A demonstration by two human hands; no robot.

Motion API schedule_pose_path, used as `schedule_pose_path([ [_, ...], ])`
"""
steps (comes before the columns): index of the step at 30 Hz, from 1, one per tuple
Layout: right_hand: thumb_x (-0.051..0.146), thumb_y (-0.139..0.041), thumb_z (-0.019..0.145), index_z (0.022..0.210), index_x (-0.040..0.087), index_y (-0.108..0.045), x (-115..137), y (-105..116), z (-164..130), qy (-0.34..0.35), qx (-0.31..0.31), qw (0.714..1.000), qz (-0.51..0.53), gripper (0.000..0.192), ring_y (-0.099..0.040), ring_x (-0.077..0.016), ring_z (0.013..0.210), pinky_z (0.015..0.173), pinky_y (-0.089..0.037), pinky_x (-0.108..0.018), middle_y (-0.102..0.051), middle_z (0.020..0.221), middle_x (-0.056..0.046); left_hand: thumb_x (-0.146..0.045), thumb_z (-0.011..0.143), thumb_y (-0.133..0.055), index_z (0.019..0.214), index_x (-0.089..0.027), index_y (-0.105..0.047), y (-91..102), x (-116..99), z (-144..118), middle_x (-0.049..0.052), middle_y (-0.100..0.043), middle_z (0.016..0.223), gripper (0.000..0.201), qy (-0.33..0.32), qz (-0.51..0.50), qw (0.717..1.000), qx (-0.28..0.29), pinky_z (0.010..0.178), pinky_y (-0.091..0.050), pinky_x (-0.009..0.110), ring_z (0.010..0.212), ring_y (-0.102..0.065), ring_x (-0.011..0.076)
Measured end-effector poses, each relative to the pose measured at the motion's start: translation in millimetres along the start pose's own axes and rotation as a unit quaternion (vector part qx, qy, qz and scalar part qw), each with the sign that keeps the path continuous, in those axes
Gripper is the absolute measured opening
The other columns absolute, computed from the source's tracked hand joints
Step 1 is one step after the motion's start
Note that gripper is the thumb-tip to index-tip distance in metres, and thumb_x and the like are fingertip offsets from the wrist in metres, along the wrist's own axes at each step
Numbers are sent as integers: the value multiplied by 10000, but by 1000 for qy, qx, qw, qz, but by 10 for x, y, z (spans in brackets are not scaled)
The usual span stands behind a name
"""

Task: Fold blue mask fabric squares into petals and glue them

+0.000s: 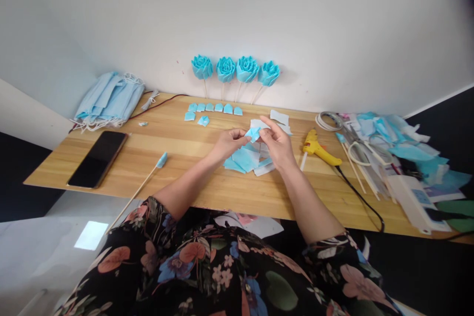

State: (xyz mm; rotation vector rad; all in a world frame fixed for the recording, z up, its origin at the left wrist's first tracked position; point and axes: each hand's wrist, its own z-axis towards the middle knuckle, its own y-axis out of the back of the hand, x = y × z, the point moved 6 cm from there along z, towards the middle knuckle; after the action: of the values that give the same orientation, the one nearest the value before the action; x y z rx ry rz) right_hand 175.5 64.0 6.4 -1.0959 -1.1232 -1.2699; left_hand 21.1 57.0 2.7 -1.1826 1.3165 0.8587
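Between my two hands is a small folded piece of light-blue fabric (253,134), raised over the table. My left hand (230,142) pinches its left side between thumb and fingers. My right hand (277,144) grips its right side with the thumb, the index finger stretched up. Below them lies a loose pile of blue and white fabric pieces (242,159), partly covered by my right hand. Several small folded blue petals (218,107) sit in rows farther back. A stick with a blue bud (162,160) lies left of my left arm, over the front edge.
Blue fabric roses (226,69) on sticks lean against the wall. Face masks (109,98) and a phone (98,159) lie left. At right are a yellow glue gun (320,149) with its cord, a tape roll (329,121), scissors (366,152), a power strip (414,202) and fabric scraps (414,145).
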Motion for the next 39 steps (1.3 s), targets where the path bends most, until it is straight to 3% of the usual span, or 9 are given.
schedule_pose_path([
  [3, 535, -683, 803, 1313, 262, -621, -13, 27, 7, -8, -11, 1000, 9, 582, -608, -158, 747, 786, -538, -349, -627, 774, 5, -388, 692, -753, 725, -157, -616, -8, -6, -5, -34, -546, 625, 270, 0, -11, 1000, 6, 557, -336, 238, 562, -441, 71],
  [6, 524, -722, 772, 1299, 279, -623, 4, -19, -1, -7, 16, 1000, 23, 590, -608, -165, 773, 802, -536, -360, -650, 820, -4, -393, 687, -755, 722, -155, -610, -10, -10, -6, -36, -541, 629, 281, 2, -12, 1000, 5, 555, -334, 235, 560, -437, 68],
  [11, 446, -768, 723, 1319, 273, -608, 16, -94, -19, 3, 44, 999, -5, 641, -563, -147, 740, 710, -506, -316, -634, 817, 9, -426, 639, -773, 691, -150, -586, -21, -29, -1, -41, -514, 635, 337, -13, -1, 1000, 6, 568, -321, 235, 575, -409, 64],
  [16, 430, -756, 733, 1333, 264, -605, 5, -74, -17, 13, 34, 999, -20, 640, -554, -139, 718, 682, -496, -301, -616, 786, 17, -442, 642, -768, 672, -157, -573, -27, -36, 2, -42, -493, 615, 347, -21, 13, 1000, 13, 570, -315, 240, 576, -395, 70],
  [24, 570, -632, 839, 1298, 282, -630, -5, 42, 13, 15, -14, 1000, 0, 542, -633, -175, 781, 815, -551, -379, -675, 866, -26, -401, 666, -744, 705, -158, -604, -13, 5, 16, -25, -540, 642, 283, -6, 20, 1000, 9, 570, -322, 244, 588, -433, 79],
  [31, 484, -739, 755, 1257, 260, -653, 27, 29, 16, 22, -11, 999, -27, 557, -613, -159, 750, 763, -536, -344, -649, 799, 2, -362, 679, -746, 677, -154, -601, -11, 7, 14, -34, -515, 619, 253, 5, 16, 1000, 0, 570, -319, 246, 579, -421, 77],
  [39, 489, -719, 770, 1225, 265, -666, 9, 94, 34, 33, -47, 998, -35, 510, -623, -192, 755, 775, -549, -381, -670, 810, -22, -422, 685, -754, 781, -154, -691, 4, 48, 43, -25, -567, 651, 292, -3, 15, 1000, 6, 572, -327, 244, 576, -420, 74],
])
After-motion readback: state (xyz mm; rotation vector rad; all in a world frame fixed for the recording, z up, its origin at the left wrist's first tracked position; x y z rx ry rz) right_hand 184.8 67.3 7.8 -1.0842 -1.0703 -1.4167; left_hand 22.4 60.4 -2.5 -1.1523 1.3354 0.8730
